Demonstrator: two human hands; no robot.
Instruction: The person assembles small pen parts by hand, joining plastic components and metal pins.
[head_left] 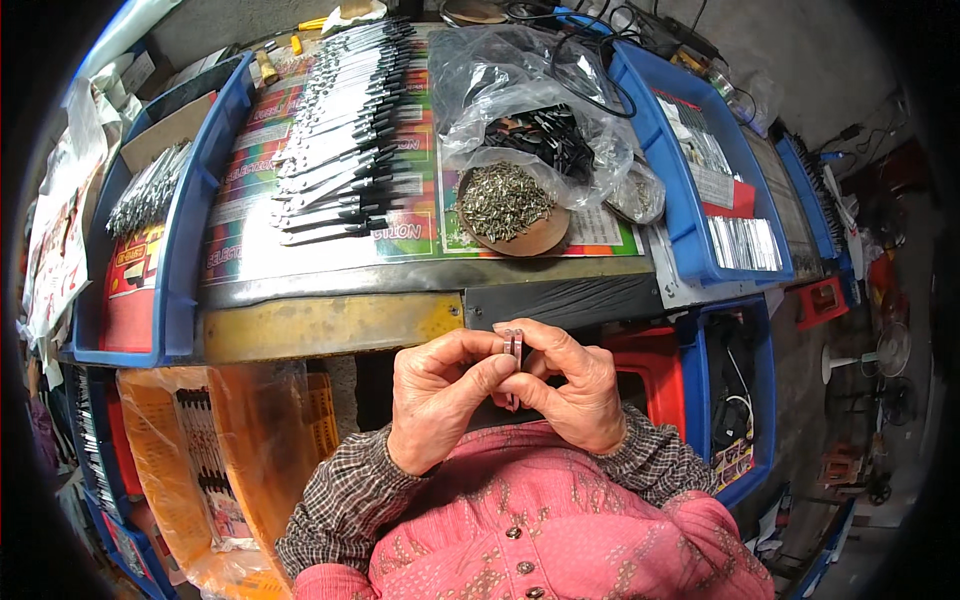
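My left hand (436, 395) and my right hand (575, 385) meet in front of my chest, just off the bench's front edge. Between their fingertips they pinch a small, narrow piece, pinkish and metallic (513, 345); its exact kind is too small to make out. Both hands are closed on it, with thumbs and forefingers almost touching. Beyond them on the bench stands a shallow round bowl (548, 234) heaped with small brass-coloured metal parts (503, 200). Behind the bowl, a clear plastic bag (470, 120) lies spread with small black parts (560, 140) in it.
Slim silver-and-white pieces with black ends (345, 150) lie in a long row on the bench (330, 285). Blue bins holding thin metallic pieces stand left (180, 290) and right (690, 235). An orange plastic-lined crate (160, 440) sits below left, near a red stool (655, 370) at right.
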